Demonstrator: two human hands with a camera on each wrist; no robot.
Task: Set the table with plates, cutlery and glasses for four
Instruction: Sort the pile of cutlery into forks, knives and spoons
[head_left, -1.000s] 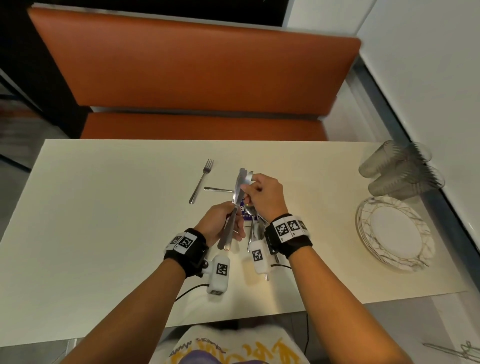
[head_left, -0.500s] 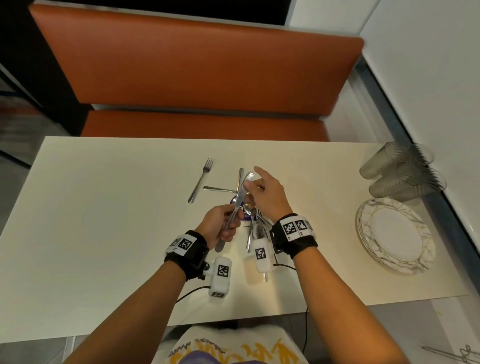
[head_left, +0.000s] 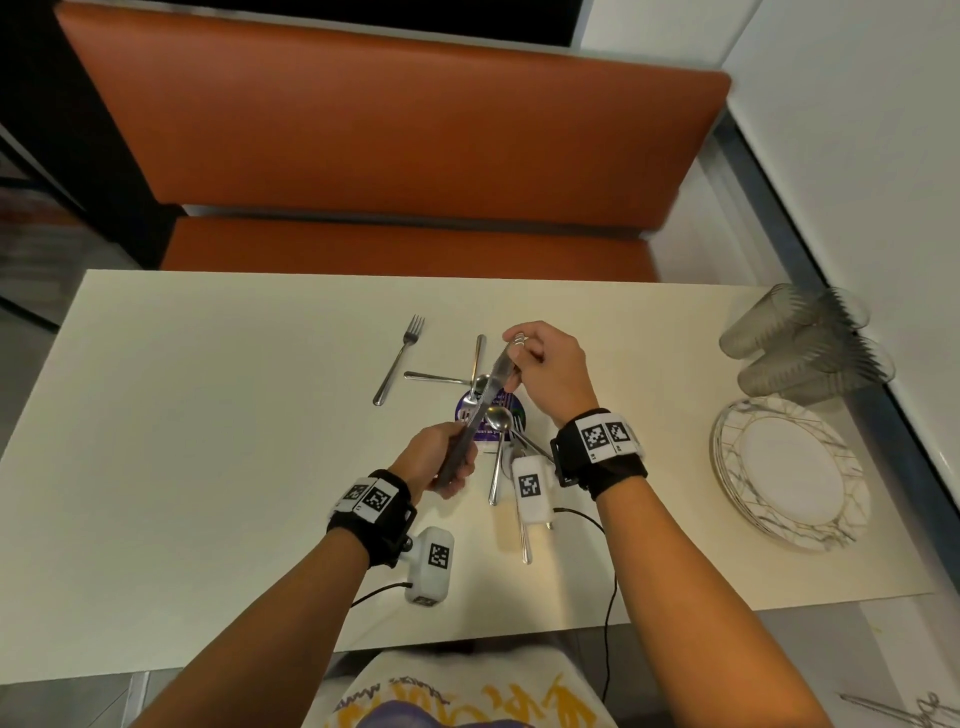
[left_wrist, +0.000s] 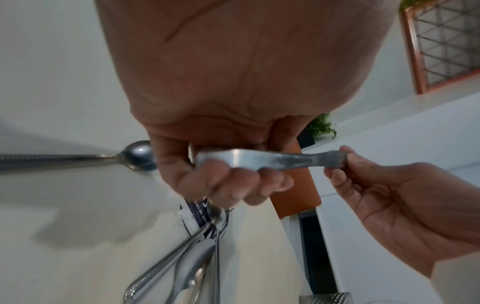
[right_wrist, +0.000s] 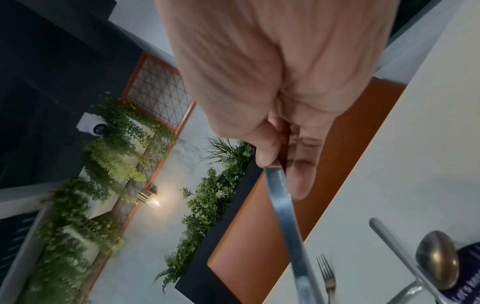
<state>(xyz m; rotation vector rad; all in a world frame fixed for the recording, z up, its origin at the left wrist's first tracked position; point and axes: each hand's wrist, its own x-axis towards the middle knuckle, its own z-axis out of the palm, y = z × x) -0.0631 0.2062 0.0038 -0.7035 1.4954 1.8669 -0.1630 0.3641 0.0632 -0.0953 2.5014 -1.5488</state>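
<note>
Above the cream table (head_left: 208, 467), my left hand (head_left: 451, 457) grips the handle end of a steel knife (head_left: 488, 395). My right hand (head_left: 519, 347) pinches the knife's far tip between thumb and fingers. In the left wrist view the left fingers (left_wrist: 233, 185) curl round the knife (left_wrist: 272, 159), and the right fingertips (left_wrist: 345, 162) hold its end. The right wrist view shows the blade (right_wrist: 285, 216) running down from the pinch. A fork (head_left: 400, 358) lies apart on the table. More spoons and forks (head_left: 498, 457) lie in a loose pile under my hands.
A stack of patterned plates (head_left: 748, 499) sits at the right, near the table's front edge. Ribbed glasses (head_left: 805, 343) lie on their sides behind the plates by the wall. An orange bench (head_left: 389, 130) runs along the far side. A round purple sticker (head_left: 511, 402) shows under the cutlery.
My right hand has slid up and away along the blade to its tip. My left hand has dropped slightly toward me, so the knife now spans the gap between the two hands.
</note>
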